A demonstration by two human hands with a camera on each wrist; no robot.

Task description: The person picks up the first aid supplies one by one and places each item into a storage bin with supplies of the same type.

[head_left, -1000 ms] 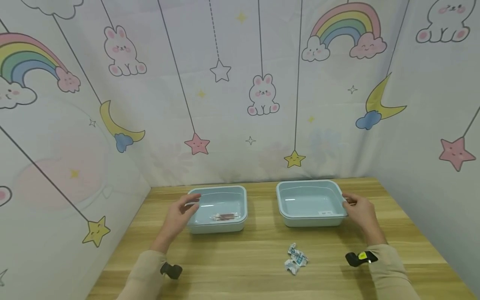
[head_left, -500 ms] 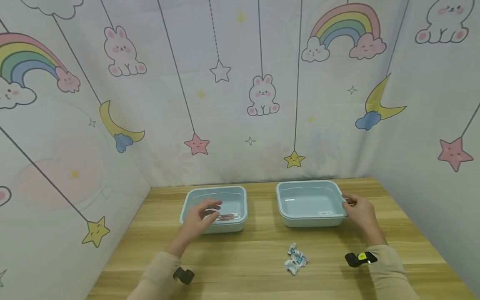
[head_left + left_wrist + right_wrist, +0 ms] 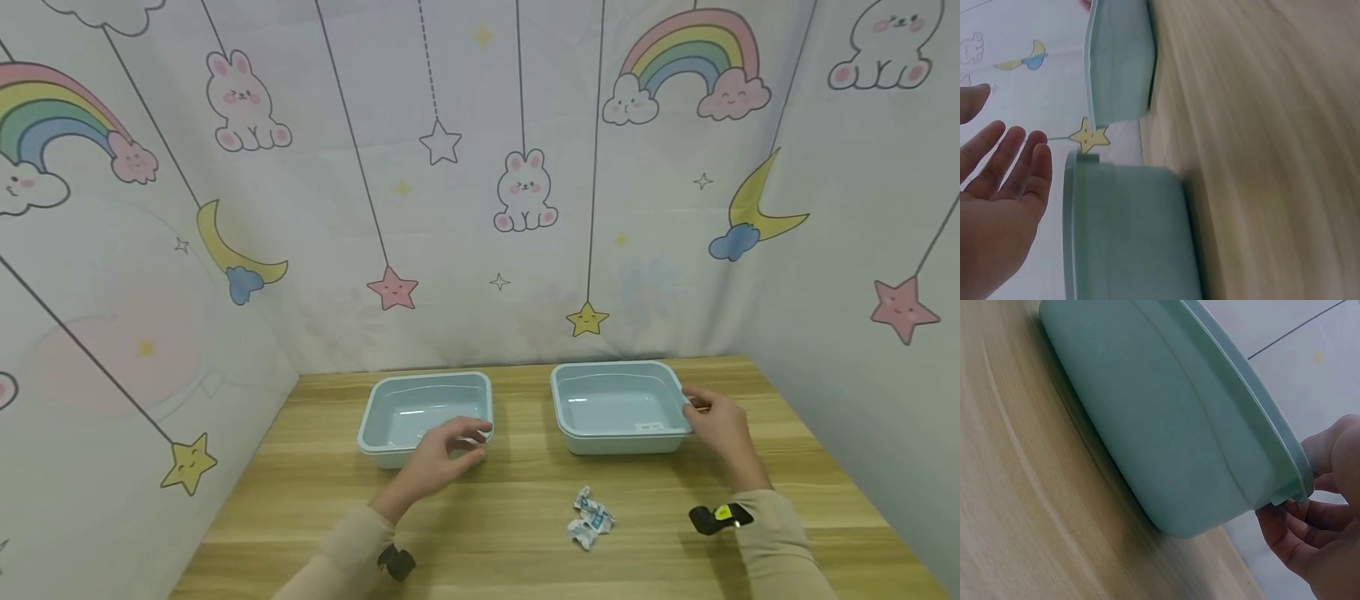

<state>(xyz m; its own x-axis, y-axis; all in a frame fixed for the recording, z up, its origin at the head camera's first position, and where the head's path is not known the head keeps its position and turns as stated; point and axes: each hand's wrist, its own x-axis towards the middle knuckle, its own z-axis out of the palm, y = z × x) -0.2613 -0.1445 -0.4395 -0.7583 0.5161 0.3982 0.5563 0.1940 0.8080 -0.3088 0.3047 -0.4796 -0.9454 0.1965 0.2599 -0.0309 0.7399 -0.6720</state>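
Observation:
Two pale blue bins stand side by side toward the back. My right hand pinches the right end rim of the right bin; in the right wrist view, fingers lie under the rim of that bin and the thumb is on top. My left hand hovers over the front right corner of the left bin, its fingers loosely bent and holding nothing. It hides most of what lies in that bin. In the left wrist view, the left hand is beside the left bin, not touching it.
Crumpled white and blue wrappers lie on the wooden table in front of the right bin. A white label is inside the right bin. A patterned cloth hangs behind and along both sides of the table.
My left hand has moved right across the left bin, from its left end to its front right corner. The right hand has stayed on the right bin's rim.

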